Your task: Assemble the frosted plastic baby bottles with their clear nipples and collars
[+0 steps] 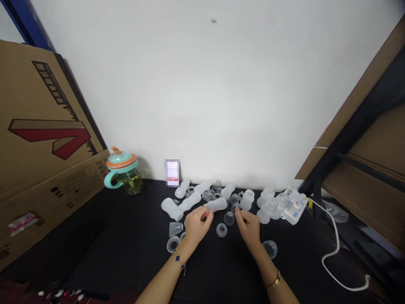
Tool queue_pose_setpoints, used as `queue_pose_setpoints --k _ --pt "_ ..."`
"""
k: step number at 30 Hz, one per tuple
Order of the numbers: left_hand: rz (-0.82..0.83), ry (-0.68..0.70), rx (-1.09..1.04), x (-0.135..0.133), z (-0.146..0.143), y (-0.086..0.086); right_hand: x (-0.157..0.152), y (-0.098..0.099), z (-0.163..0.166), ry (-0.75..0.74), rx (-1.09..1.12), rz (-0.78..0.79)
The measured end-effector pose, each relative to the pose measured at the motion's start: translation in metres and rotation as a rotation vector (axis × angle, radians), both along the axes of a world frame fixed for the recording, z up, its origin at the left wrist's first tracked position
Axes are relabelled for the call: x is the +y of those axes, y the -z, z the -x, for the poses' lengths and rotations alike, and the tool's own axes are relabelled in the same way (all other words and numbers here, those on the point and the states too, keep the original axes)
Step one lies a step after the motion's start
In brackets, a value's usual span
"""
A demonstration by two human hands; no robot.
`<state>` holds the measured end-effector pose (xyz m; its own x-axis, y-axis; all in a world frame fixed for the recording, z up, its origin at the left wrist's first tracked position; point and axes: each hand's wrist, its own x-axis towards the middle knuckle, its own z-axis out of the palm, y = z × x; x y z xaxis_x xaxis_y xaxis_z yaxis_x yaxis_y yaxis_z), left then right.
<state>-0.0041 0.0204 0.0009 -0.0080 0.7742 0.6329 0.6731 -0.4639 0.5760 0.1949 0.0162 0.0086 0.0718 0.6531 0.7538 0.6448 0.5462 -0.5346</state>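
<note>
My left hand (196,226) rests on the black table (133,253), its fingers curled, the fingertips touching the end of a translucent white bottle (217,204) lying on its side. My right hand (249,227) is beside it, fingers bent and pinched near a small clear cap (229,218); what they hold, if anything, is too small to make out. A clear ring (221,230) lies between the two hands. Several more milky bottles, caps and rings are scattered just behind the hands.
A teal and orange lidded cup (124,172) stands at the back left. A large cardboard box (41,139) leans on the left. A white power strip (295,207) with a white cable (332,245) lies right. A wooden shelf frame (357,139) rises at the right.
</note>
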Motion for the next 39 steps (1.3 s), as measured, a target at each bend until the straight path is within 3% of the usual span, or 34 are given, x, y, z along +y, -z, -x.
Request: queue_pose_setpoints --k 3,8,13,21,30,39 --pt "0.107 -0.069 0.024 0.004 0.002 -0.001 0.001 0.001 0.0 0.001 -0.015 0.02" --pt "0.138 -0.156 0.185 0.012 0.006 0.01 0.003 0.002 0.0 0.02 -0.044 0.085" --pt "0.19 -0.153 0.216 0.015 0.008 0.018 0.003 0.002 0.0 0.029 -0.07 0.126" --pt "0.282 -0.089 0.176 0.016 0.007 0.014 0.003 0.005 0.0 0.019 -0.089 0.146" --pt "0.389 -0.016 0.026 0.02 0.006 0.019 0.006 0.006 0.001 0.004 -0.099 0.183" --pt "0.318 0.172 -0.398 0.023 0.004 0.013 0.008 0.006 0.0 0.01 -0.114 0.279"
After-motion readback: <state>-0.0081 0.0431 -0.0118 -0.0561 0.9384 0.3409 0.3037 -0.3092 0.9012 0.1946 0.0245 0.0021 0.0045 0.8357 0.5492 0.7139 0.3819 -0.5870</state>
